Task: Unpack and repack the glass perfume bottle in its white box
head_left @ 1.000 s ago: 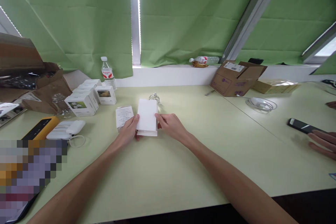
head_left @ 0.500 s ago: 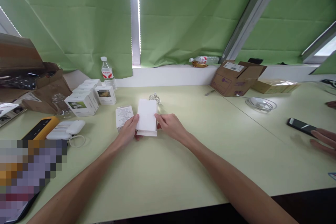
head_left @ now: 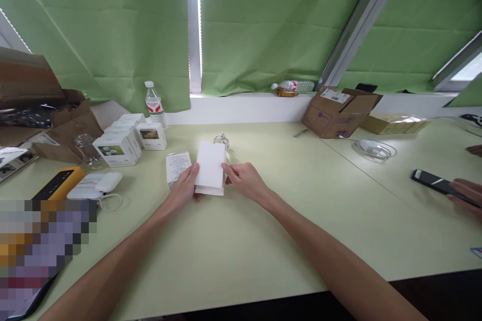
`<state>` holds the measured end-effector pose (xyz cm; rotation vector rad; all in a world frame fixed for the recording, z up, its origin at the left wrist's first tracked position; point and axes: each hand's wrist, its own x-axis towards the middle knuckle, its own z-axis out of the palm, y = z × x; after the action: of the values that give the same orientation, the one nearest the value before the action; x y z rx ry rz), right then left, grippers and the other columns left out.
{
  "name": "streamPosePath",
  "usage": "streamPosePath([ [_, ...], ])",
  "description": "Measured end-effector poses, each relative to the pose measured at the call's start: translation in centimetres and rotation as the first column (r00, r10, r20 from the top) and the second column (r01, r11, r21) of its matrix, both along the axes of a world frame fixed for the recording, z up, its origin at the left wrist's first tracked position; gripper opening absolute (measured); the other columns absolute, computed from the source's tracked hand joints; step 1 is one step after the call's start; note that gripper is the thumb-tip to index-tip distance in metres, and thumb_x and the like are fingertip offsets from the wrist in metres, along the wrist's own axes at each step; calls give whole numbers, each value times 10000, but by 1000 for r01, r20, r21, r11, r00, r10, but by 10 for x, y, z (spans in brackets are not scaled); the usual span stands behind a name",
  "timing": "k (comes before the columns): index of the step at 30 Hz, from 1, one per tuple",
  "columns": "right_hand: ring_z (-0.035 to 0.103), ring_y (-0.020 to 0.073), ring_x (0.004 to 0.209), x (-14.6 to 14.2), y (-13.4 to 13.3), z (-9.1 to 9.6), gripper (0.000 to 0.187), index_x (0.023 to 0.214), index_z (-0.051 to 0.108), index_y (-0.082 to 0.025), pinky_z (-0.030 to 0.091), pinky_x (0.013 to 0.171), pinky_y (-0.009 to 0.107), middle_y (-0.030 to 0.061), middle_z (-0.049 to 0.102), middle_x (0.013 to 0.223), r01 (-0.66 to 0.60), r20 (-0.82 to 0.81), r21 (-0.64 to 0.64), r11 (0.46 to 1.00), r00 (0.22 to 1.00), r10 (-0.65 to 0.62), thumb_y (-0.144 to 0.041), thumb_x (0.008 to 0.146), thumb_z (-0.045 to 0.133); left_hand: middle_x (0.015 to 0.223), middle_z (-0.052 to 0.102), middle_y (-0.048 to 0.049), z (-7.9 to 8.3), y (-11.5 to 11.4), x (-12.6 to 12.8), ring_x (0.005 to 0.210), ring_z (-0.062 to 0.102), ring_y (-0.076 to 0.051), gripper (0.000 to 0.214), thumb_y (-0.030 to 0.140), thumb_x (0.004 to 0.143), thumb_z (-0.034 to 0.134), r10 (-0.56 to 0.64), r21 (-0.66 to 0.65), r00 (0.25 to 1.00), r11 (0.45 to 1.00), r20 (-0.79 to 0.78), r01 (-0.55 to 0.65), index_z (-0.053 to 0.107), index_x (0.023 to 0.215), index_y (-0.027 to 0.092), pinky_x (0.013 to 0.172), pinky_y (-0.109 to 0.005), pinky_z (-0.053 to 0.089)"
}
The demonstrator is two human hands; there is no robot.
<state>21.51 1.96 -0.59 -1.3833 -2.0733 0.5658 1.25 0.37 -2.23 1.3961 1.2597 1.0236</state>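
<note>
Between my hands is a plain white box (head_left: pixel 210 168), tilted toward me, with a narrow flap or edge along its near end. My left hand (head_left: pixel 185 183) is closed on its left side, thumb on the top face. My right hand (head_left: pixel 245 178) pinches its right edge between thumb and fingers. Just left of it lies a white printed carton (head_left: pixel 178 165) with small text, partly behind my left hand. Beyond the box's far end sits a small shiny, clear or silvery object (head_left: pixel 222 140), partly covered; its kind I cannot make out.
Several white picture boxes (head_left: pixel 119 146) and an upright bottle (head_left: pixel 154 104) stand at the back left. A yellow power strip (head_left: pixel 60 184) and white adapter (head_left: pixel 92 185) lie left. Rightward are a cardboard box (head_left: pixel 337 113), a coiled cable (head_left: pixel 374 149) and another person's hand (head_left: pixel 467 195) at a phone (head_left: pixel 431 180).
The white box has shifted very slightly left at its near end, still in both my hands. The other person's hand at the right has moved a little.
</note>
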Motion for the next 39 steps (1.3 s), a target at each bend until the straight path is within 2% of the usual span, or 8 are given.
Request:
streamPosePath([
  [13,598,142,585,-2,-3,6,562,652,581,-182,400,590,255,22,675,677,-21,-63,-5,1000,998,20,-516,969,259,548,554,3,3,-2,4,457,536,-150,491,637,870,375,-9,51,998,999,61,6,563,902,184,433,-262,456],
  [17,609,159,604,-2,-4,7,470,998,648,-190,429,589,268,24,676,702,-44,-81,-2,999,996,43,-505,963,301,543,558,13,5,-2,4,450,550,-147,490,645,865,376,8,73,998,997,69,-13,545,881,186,449,-261,463],
  [19,606,157,596,-2,-6,9,507,1341,456,-212,449,584,275,28,695,792,-56,-112,-11,998,992,54,-510,939,379,542,564,12,4,-2,4,447,555,-146,500,650,863,374,15,71,997,997,79,-20,543,903,181,453,-260,464],
  [21,617,148,621,-2,-8,11,702,1489,176,-251,483,615,286,52,695,981,-104,-148,-35,994,984,98,-517,904,459,549,574,6,3,-1,3,450,559,-147,511,651,864,371,24,66,997,997,78,-29,546,926,175,463,-263,470],
  [24,634,159,751,-2,-10,13,868,1502,58,-312,522,692,310,71,620,1193,-224,-155,-52,973,965,214,-529,836,570,614,609,-16,3,-1,2,502,587,-158,519,646,869,363,30,65,994,997,106,-37,546,964,169,477,-269,483],
  [27,613,180,836,-4,-10,11,963,1501,59,-318,534,722,335,66,603,1196,-268,-111,-28,963,958,264,-521,771,654,692,634,-41,5,0,1,551,612,-166,530,642,870,367,32,54,987,998,159,-41,539,1008,160,474,-269,491],
  [33,596,170,799,-4,-7,4,702,1466,265,-292,539,722,346,73,596,1186,-215,-26,45,976,976,216,-483,857,556,683,612,-29,7,1,3,506,608,-155,511,634,860,402,-1,13,989,1000,148,-1,523,985,154,446,-260,487],
  [39,597,170,788,-3,-6,4,685,1450,292,-308,549,719,347,64,596,1208,-182,-53,84,980,981,187,-499,849,560,654,599,-18,9,1,3,504,598,-145,498,632,846,429,-30,18,991,999,128,28,541,944,157,434,-242,476],
])
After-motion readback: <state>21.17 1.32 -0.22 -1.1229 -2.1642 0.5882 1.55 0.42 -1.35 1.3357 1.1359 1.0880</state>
